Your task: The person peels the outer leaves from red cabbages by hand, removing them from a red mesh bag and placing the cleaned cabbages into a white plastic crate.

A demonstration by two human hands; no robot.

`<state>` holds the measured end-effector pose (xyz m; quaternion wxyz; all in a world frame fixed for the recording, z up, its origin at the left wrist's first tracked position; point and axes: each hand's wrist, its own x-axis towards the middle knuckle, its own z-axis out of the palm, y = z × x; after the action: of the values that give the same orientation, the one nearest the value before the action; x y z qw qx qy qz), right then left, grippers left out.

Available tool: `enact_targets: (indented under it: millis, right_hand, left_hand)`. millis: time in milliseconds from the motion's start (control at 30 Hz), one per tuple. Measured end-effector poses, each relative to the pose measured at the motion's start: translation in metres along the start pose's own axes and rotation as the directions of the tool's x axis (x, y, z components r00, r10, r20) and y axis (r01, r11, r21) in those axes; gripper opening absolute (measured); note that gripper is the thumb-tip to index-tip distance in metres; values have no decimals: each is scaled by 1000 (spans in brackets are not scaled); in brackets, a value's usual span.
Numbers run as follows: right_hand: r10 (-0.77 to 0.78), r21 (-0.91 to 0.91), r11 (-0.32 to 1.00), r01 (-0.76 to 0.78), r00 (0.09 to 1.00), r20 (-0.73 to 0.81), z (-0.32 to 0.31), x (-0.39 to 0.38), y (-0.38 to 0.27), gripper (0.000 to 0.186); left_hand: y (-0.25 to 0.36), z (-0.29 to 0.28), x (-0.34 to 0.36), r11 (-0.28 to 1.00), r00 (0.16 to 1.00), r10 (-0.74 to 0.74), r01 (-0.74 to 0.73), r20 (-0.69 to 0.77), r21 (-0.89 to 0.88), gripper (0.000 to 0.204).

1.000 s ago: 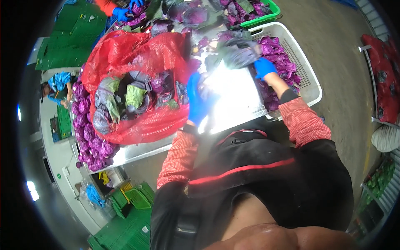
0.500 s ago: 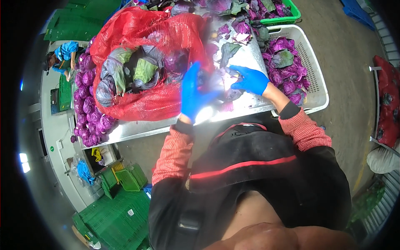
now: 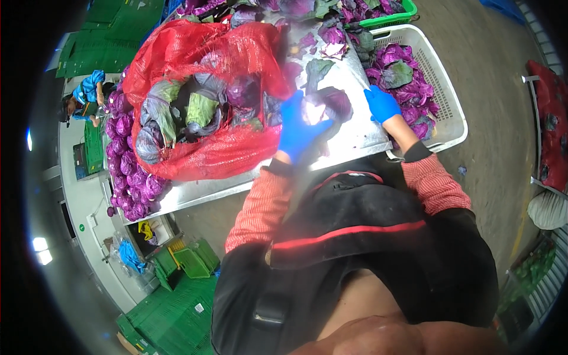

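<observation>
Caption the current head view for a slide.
Blue-gloved left hand at a red cabbage, between a red mesh sack and a white crate of leaves.

I see everything through one view, the left of two fisheye cameras worn side by side on the person's head. It looks steeply down from above the chest, so the apron (image 3: 355,239) looms large and close along the bottom. Farther out, in the upper middle, I get the left hand (image 3: 296,127) and right hand (image 3: 381,106) from above, with the table (image 3: 362,127) beneath them. The lens reaches wide: floor (image 3: 488,160) on the right, wall (image 3: 94,207) on the left, bowed toward the rim, and a co-worker (image 3: 89,94), small, distant and tipped sideways. Black rounds off my corners.
</observation>
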<state>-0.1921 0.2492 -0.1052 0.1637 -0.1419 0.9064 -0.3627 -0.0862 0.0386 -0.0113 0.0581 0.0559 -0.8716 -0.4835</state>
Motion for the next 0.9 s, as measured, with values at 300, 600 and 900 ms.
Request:
enact_targets:
  millis: [300, 600, 900]
  right_hand:
    - [0, -85, 996, 0, 1000, -4, -5, 13, -70, 51]
    - [-251, 194, 956, 219, 955, 159, -8, -21, -97, 69]
    - [39, 272, 960, -65, 994, 102, -24, -33, -102, 57]
  left_hand:
    - [8, -22, -8, 917, 984, -142, 171, 108, -359, 81]
    - [43, -42, -11, 972, 937, -232, 217, 261, 86, 73]
    - [-33, -5, 12, 987, 1000, 7, -11, 29, 158, 75]
